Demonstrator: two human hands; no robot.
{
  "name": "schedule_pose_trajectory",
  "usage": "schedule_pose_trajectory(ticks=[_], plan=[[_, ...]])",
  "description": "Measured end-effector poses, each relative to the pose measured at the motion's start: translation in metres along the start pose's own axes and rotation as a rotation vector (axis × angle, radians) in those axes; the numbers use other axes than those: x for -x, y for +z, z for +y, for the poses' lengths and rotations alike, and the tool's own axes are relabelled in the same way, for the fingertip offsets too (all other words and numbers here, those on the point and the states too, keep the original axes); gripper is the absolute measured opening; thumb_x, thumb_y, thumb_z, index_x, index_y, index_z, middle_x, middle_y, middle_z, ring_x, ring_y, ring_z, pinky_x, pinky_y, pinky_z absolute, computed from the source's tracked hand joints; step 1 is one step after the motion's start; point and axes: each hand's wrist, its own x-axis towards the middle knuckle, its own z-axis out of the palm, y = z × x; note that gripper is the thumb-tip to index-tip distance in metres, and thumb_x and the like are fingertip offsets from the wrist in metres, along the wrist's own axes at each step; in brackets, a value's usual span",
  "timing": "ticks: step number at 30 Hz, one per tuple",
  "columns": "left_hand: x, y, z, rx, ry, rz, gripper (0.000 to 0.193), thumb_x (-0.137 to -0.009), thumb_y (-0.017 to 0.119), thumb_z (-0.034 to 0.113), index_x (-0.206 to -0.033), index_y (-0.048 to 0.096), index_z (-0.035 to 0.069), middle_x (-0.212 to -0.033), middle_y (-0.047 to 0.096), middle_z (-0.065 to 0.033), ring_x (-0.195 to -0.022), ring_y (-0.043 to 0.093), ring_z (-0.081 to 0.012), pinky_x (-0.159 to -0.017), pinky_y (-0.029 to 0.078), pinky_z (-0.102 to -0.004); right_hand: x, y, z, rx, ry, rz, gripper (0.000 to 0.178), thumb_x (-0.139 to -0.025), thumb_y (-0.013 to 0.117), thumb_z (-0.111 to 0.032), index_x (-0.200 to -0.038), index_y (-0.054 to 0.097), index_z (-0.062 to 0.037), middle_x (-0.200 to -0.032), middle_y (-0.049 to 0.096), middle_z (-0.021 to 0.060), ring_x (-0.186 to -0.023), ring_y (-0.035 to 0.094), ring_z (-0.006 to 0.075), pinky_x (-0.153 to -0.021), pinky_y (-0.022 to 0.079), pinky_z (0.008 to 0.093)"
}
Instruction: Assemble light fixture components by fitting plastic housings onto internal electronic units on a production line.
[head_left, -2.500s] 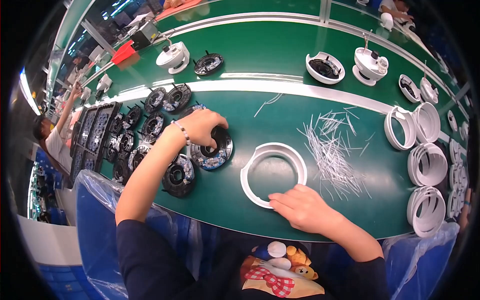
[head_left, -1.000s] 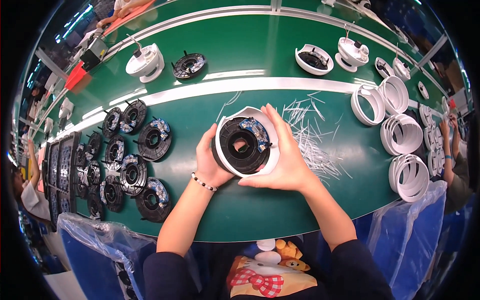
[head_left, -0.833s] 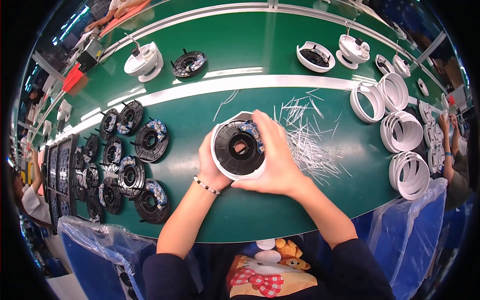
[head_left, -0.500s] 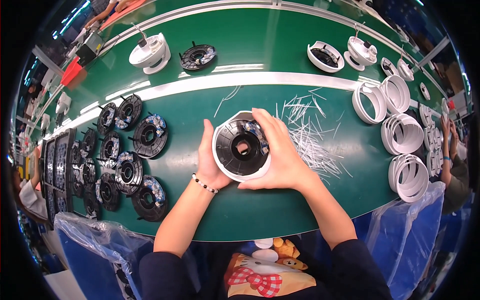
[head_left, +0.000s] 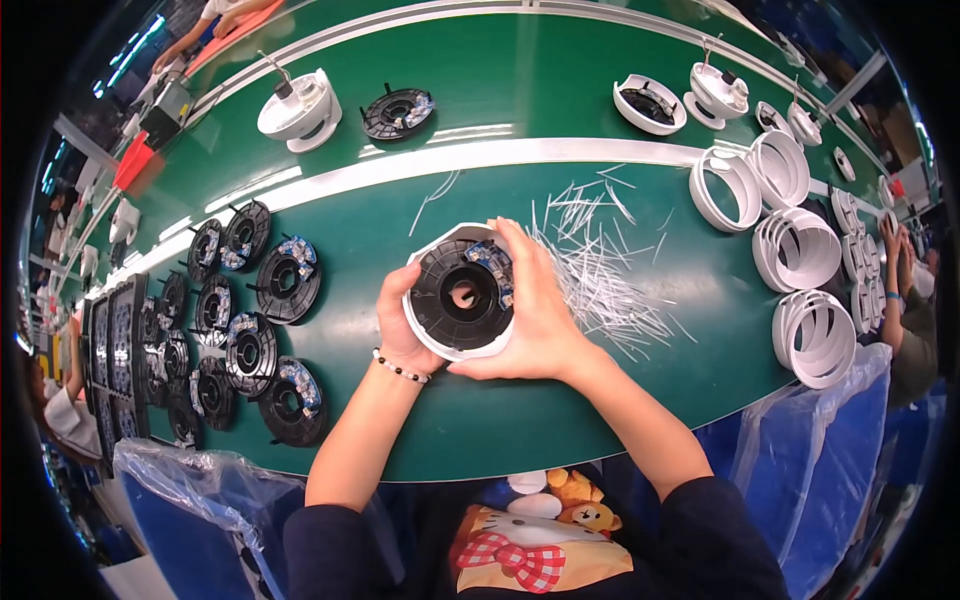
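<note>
Green table (head_left: 540,425) spans the view, loose heap of white strips (head_left: 605,290) on it, right of centre. Left hand (head_left: 405,325) and right hand (head_left: 538,325) both clamp one white ring (head_left: 494,344) from opposite sides — held up over the table, left of the strips. Black disc (head_left: 440,312) sits within the ring's rim — blue circuit board (head_left: 490,262) at its upper right.
</note>
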Motion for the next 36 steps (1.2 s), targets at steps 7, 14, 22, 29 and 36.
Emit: schedule_pose_trajectory(ticks=[7, 14, 22, 29, 36], plan=[[-0.005, 0.003, -0.007, 0.044, 0.126, 0.111, 0.047, -0.073, 0.049, 0.029, -0.108, 0.046, -0.001, -0.103, 0.054, -0.0157, -0.092, 0.053, -0.0264, -0.082, 0.044, -0.0365, 0.004, 0.001, -0.003, -0.034, 0.074, 0.167, 0.111, -0.042, 0.077, -0.031, -0.125, 0.012, 0.0031, -0.121, 0.029, 0.0237, -0.109, 0.033, 0.0382, -0.093, 0.028, 0.0424], [-0.027, 0.034, -0.006, -0.037, -0.03, 0.155, 0.053, -0.077, 0.042, 0.045, -0.107, 0.048, 0.001, -0.107, 0.053, -0.0138, -0.095, 0.053, -0.0284, -0.085, 0.042, -0.0405, -0.001, -0.032, 0.008, 0.02, -0.312, 0.278, 0.08, -0.055, 0.072, -0.032, -0.12, 0.034, -0.0055, -0.123, 0.036, 0.014, -0.117, 0.029, 0.0359, -0.097, 0.019, 0.0503], [-0.052, 0.068, -0.024, 0.056, -0.351, 0.058, 0.058, -0.078, 0.037, 0.047, -0.112, 0.041, 0.0, -0.106, 0.05, -0.0187, -0.088, 0.056, -0.0299, -0.066, 0.053, -0.0425, 0.006, -0.088, 0.017, 0.136, -0.471, 0.328, 0.033, -0.054, 0.068, -0.005, -0.085, 0.058, -0.0052, -0.081, 0.057, 0.0074, -0.079, 0.055, 0.0242, -0.081, 0.042, 0.042], [-0.051, 0.072, -0.028, 0.074, -0.419, 0.04, 0.061, -0.076, 0.039, 0.05, -0.112, 0.042, 0.0, -0.108, 0.05, -0.0186, -0.093, 0.053, -0.0321, -0.073, 0.048, -0.0463, 0.012, -0.09, 0.02, 0.209, -0.463, 0.436, 0.033, -0.051, 0.072, -0.009, -0.081, 0.06, -0.0027, -0.076, 0.059, 0.0081, -0.073, 0.058, 0.0249, -0.073, 0.047, 0.0392], [-0.043, 0.067, -0.035, -0.672, 0.266, 0.123, 0.04, -0.087, 0.027, 0.026, -0.089, 0.056, -0.002, -0.111, 0.05, -0.0152, -0.097, 0.05, -0.0198, -0.082, 0.039, -0.0286, 0.015, -0.096, 0.02, -0.133, -0.219, 0.38, 0.039, -0.059, 0.069, -0.006, -0.094, 0.056, 0.0025, -0.086, 0.059, 0.0137, -0.077, 0.058, 0.0231, -0.07, 0.045, 0.0289]])
